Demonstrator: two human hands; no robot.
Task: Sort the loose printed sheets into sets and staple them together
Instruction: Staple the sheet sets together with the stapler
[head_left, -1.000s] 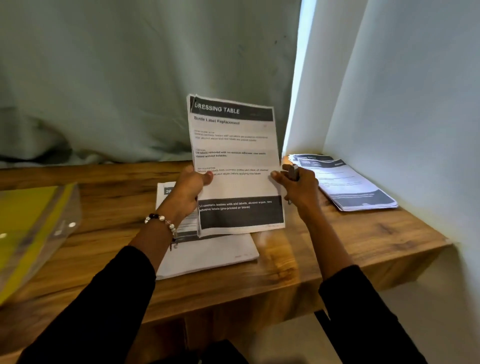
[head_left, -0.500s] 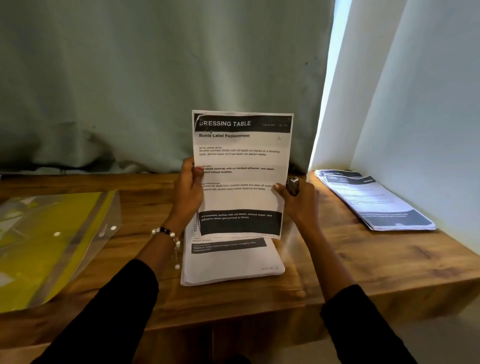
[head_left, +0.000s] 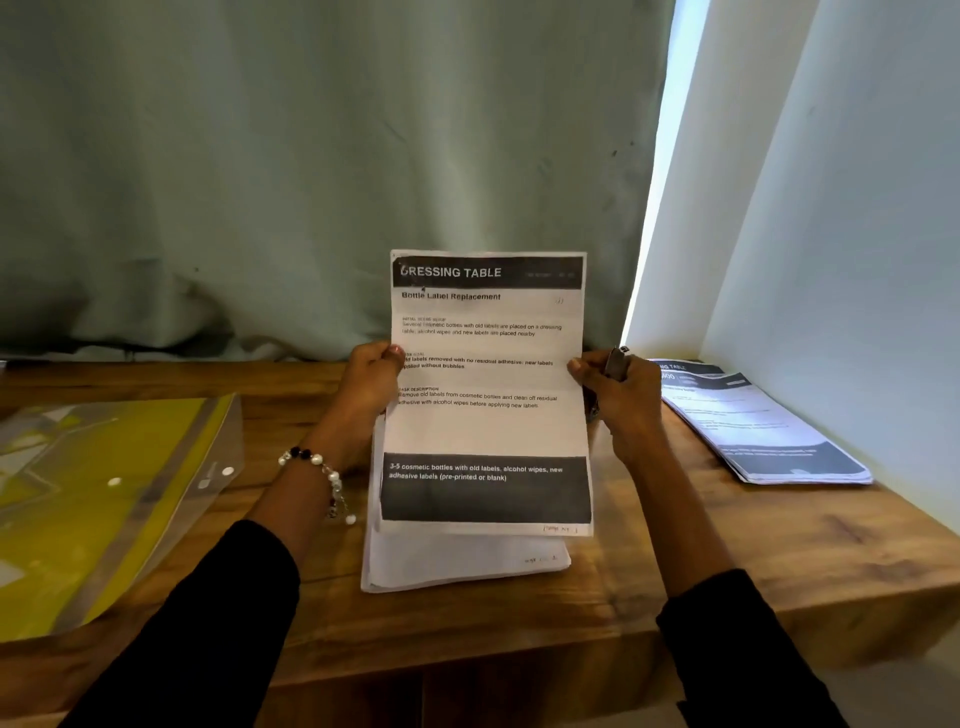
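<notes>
A printed sheet headed "DRESSING TABLE" stands upright above the desk. My left hand pinches its left edge and my right hand pinches its right edge. The right hand also holds a small metal stapler in its palm. Under the sheet lies a stack of loose white sheets on the wooden desk. A second pile of printed sheets lies at the right, against the wall.
A clear plastic folder with yellow contents lies at the desk's left. A grey-green curtain hangs behind the desk. A white wall closes the right side. The desk's front edge runs just before my forearms.
The view has shifted, so the sheet now sits lower and nearer the middle. The sheet has straightened from tilted to squarely upright over the stack. Both hands keep their hold.
</notes>
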